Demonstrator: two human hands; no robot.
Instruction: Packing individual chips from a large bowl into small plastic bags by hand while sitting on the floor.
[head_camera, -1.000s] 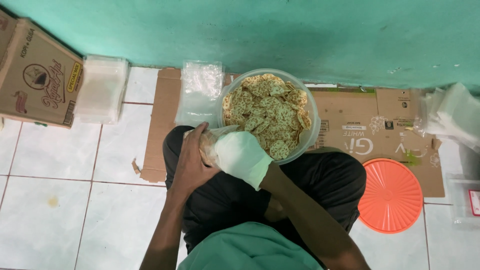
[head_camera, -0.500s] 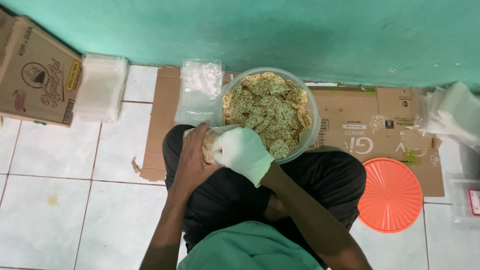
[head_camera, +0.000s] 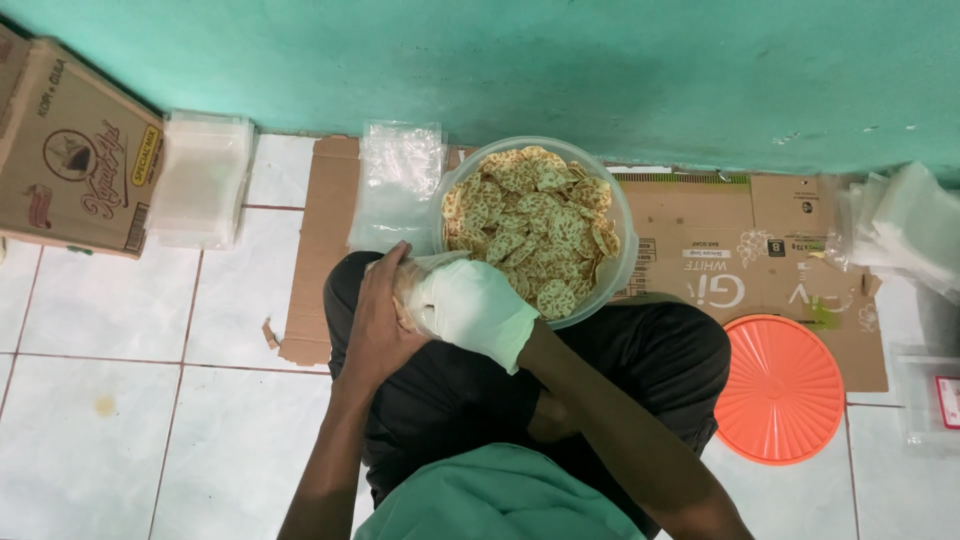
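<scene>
**What we cannot make out**

Our gloved right hand (head_camera: 470, 308) covers most of the small clear bag (head_camera: 412, 285), so we cannot tell what it holds. Our left hand (head_camera: 378, 320) hides the bag's near side. The tub (head_camera: 620, 262) loses its lower rim behind the glove. The cardboard box (head_camera: 75, 160) and the clear packet (head_camera: 930, 400) are cut off by the picture's edges.

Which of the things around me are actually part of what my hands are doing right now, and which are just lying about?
In use:
- small clear bag, held by the bare left hand and the gloved right hand
- clear tub of round crackers

Lying about:
- orange lid
- brown carton
- stack of clear bags
- flattened cardboard
</scene>
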